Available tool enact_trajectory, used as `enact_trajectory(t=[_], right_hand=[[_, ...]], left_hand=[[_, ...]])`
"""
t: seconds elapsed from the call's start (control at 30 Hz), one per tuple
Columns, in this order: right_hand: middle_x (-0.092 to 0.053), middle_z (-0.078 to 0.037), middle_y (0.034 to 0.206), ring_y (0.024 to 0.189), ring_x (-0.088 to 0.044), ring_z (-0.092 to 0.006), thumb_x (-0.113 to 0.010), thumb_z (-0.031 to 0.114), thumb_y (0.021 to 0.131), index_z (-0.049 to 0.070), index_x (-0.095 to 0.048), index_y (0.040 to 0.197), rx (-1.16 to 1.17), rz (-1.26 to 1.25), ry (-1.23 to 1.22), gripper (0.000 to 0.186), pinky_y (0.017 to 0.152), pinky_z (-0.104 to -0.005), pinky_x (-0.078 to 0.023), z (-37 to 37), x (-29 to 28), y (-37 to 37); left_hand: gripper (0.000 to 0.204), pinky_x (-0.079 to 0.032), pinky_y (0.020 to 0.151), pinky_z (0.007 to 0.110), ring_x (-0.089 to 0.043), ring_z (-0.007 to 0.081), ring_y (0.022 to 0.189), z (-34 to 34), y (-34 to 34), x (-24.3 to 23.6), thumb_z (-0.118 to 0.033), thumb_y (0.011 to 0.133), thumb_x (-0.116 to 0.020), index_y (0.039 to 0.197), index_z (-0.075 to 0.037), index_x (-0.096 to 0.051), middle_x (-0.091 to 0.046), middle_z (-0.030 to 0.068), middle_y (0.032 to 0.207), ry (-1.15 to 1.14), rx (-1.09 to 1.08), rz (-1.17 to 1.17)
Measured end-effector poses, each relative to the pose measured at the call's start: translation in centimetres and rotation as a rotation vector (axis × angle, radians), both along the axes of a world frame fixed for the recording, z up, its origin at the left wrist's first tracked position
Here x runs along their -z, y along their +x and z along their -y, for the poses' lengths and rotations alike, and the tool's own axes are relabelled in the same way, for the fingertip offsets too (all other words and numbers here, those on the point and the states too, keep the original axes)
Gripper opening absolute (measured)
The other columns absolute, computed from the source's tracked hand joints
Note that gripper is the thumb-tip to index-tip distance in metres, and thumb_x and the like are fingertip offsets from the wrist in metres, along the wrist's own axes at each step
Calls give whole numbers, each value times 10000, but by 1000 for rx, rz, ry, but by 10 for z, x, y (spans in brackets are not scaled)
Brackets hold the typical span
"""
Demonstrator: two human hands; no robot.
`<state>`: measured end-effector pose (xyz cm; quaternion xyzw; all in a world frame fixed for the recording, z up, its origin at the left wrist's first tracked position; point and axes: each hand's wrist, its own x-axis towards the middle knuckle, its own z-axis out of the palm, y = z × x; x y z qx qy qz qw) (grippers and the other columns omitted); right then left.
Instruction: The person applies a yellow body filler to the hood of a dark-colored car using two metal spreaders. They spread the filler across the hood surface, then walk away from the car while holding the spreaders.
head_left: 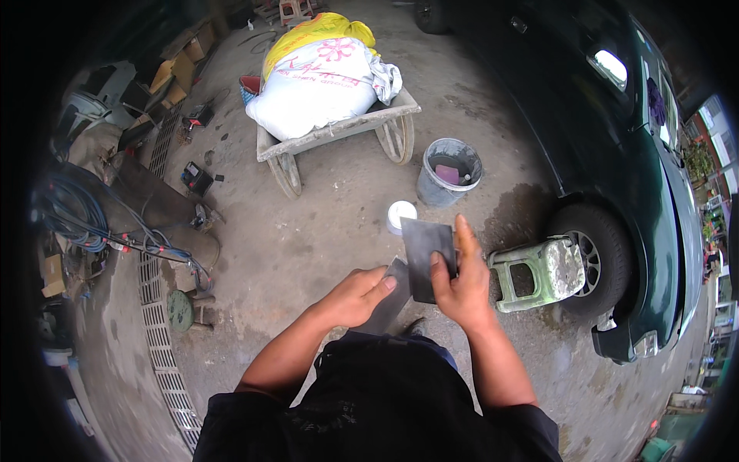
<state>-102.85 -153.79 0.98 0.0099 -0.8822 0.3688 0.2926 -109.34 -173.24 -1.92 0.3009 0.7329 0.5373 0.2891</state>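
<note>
My left hand (356, 299) is closed on a dark grey sheet of sandpaper (389, 302), its thumb lying on the upper end. In my right hand (467, 283) is a second dark grey rectangular piece of sandpaper (422, 248), held more upright with the thumb pressed on its face. The lower edge of this piece is close to the left one; whether they touch I cannot tell. Just beyond my hands stands a small white tub (401, 213). Behind it to the right, a grey bucket (431, 192) contains a pinkish-purple block (446, 175), perhaps a sponge.
A dark green car (539, 100) fills the right side, with a worn green stool (514, 281) by its wheel (599, 266). Ahead, a wheeled cart (339, 135) carries full sacks (319, 85). Coiled hoses (81, 212), a floor grate (154, 308) and a round stool (181, 310) are left.
</note>
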Motion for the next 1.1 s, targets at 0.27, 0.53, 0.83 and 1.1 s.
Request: enact_trajectory(t=[0.27, 0.53, 0.83, 1.1], right_hand=[[-585, -257, 1135, 993, -610, -423, -611, 22, 839, 3, -391, 1402, 50, -85, -29, 605, 796, -451, -525, -28, -1, 14], [-491, -270, 1344, 1228, -526, -389, -591, -57, 826, 48, -215, 1490, 218, 139, -203, 770, 1000, -397, -442, -85, -7, 31], [-667, -123, 1157, 1108, -610, -341, -539, -65, 801, 32, -400, 1394, 12, 231, -106, 617, 925, -362, -487, -88, 1, 52], [-684, -167, 965, 846, -656, -373, -738, 174, 764, 51, -386, 1390, -383, 358, -285, 729, 741, -428, -514, -67, 20, 48]], left_hand=[[298, -434, 654, 404, -501, 303, 653, -31, 3, -16, -255, 1015, -441, 953, 28, -509, -557, 193, 718, -40, 113, 20], [287, -412, 603, 368, -455, 194, 638, -45, 8, -11, -256, 996, -494, 911, 18, -479, -501, 132, 675, -67, 145, -21], [212, -403, 577, 289, -427, 91, 650, -57, 12, -24, -186, 912, -640, 934, -3, -535, -527, 31, 689, -135, 81, 56], [209, -349, 461, 269, -399, 52, 539, -64, 8, 2, -117, 813, -710, 711, -1, -569, -469, -4, 533, -218, 207, -129]])
